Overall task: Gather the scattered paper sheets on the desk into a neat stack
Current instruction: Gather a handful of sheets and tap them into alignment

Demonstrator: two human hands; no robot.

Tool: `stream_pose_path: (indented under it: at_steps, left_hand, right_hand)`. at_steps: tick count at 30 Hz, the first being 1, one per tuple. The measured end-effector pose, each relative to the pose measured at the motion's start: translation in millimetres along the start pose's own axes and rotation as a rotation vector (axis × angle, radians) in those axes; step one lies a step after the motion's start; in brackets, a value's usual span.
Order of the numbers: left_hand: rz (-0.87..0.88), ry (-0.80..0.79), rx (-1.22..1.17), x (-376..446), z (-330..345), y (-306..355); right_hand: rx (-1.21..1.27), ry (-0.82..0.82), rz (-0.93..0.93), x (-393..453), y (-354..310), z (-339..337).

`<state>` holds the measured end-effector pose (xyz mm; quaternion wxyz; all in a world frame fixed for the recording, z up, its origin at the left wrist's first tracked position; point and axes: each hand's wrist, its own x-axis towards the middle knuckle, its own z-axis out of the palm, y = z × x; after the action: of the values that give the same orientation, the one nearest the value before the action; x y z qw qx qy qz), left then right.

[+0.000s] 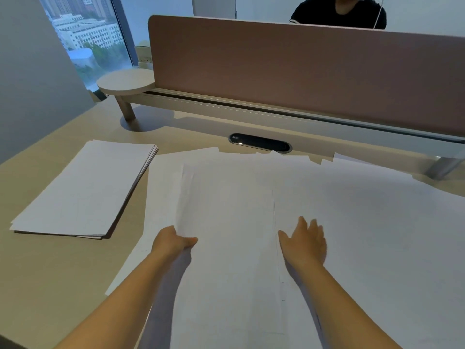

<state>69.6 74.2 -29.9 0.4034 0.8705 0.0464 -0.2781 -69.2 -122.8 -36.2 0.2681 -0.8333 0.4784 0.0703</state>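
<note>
Fingers of our left hand (173, 241) pinch the left edge of the top sheet (226, 222); our right hand (305, 241) lies flat on loose sheets (364, 222) beside it. We lift gently, carrying it left onto the stack (83, 190), corners squared.

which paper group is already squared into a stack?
The stack at the desk's left, apart from both hands. The loose sheets in the middle lie overlapped and skewed.

Matt white paper sheets (352, 222), pale smooth wood-look desk (63, 273)
</note>
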Motion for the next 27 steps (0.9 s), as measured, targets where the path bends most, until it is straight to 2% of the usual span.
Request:
stream_pose_path:
  at_steps: [2, 5, 10, 13, 14, 16, 19, 24, 27]
  left_hand:
    - [0.027, -0.020, -0.008, -0.7, 4.3, 0.4]
    - [0.048, -0.059, -0.060, -0.1, 14.7, 3.1]
    - [0.063, -0.072, -0.086, -1.6, 20.6, 5.7]
    - [0.080, -0.092, -0.135, -4.7, 20.1, 6.2]
    - [0.082, -0.087, -0.147, -5.5, 19.2, 5.9]
    - [0.082, -0.083, -0.155, -4.2, 15.9, 2.9]
    - [0.036, -0.066, -0.140, 3.5, 7.9, -4.4]
    - [0.051, -0.036, -0.096, 7.4, 9.4, -11.3]
    - [0.074, -0.041, -0.075, 8.1, 9.7, -11.2]
  right_hand:
    - [-0.041, -0.088, 0.052, -1.1, 6.6, 1.3]
    - [0.008, -0.168, 0.012, -6.7, 1.8, 5.1]
    - [0.527, -0.286, -0.041, -16.9, -13.0, 0.1]
    - [0.709, -0.160, -0.002, -15.1, -11.2, -8.8]
    - [0.684, -0.103, 0.008, -13.3, -8.8, -9.3]
    - [0.446, -0.031, 0.021, -9.7, -3.4, -8.5]
    - [0.187, -0.083, 0.033, -4.9, 2.9, -2.2]
    - [0.242, -0.150, -0.018, -6.8, -5.2, 2.4]
    - [0.512, -0.202, 0.022, -8.3, -17.3, 4.4]
